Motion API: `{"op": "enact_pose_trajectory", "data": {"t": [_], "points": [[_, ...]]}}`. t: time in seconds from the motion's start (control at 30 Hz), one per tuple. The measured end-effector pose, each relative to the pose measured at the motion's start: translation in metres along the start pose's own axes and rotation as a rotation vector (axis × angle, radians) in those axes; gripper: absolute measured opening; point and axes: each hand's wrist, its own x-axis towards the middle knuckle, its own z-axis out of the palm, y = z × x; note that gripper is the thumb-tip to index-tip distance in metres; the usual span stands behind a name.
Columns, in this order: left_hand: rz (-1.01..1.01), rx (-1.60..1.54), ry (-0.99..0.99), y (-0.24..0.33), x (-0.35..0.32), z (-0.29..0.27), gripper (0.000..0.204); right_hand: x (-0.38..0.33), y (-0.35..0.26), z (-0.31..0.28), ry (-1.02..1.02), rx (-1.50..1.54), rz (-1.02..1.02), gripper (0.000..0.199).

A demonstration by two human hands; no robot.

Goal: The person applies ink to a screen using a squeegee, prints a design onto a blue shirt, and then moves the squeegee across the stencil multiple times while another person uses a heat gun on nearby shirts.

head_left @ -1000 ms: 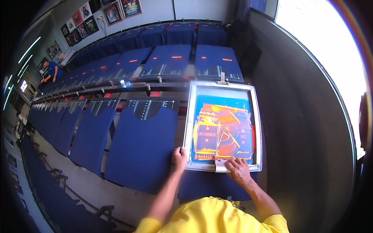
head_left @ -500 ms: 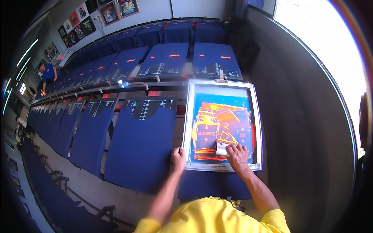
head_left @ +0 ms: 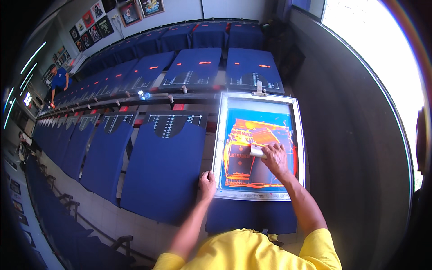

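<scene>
- Squeegee sits mid-screen, clenched in your right hand, with orange ink spread across the mesh.
- Your left hand grasps the frame edge.
- Neighbouring shirts look unprinted.

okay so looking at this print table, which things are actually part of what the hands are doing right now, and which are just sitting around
In use:
right hand pressing a pale squeegee
printing screen with orange design
left hand steadying the metal frame

Just about:
blue shirts laid in rows
framed pictures on the wall
a person in blue far off
</scene>
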Motion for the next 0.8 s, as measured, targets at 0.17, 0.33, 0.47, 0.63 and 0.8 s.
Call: {"op": "enact_pose_trajectory", "data": {"t": [0.17, 0.33, 0.47, 0.63, 0.8], "points": [[0.004, 0.001, -0.014, -0.007, 0.001, 0.002, 0.034, 0.055, 0.029, -0.007, -0.216, 0.122, 0.010, 0.029], [-0.067, 0.011, -0.041, 0.001, 0.000, -0.001, 0.031, 0.081, 0.036, -0.015, -0.282, 0.151, -0.093, 0.037], [-0.119, 0.029, -0.087, 0.010, -0.001, -0.007, 0.033, 0.103, 0.032, -0.007, -0.375, 0.191, -0.276, 0.044], [-0.082, 0.026, -0.055, 0.009, -0.001, -0.006, 0.033, 0.140, 0.018, 0.018, -0.361, 0.142, -0.564, 0.036], [-0.039, 0.036, -0.044, 0.007, -0.001, -0.003, 0.030, 0.168, 0.014, 0.031, -0.416, 0.215, -0.704, 0.024]]}}
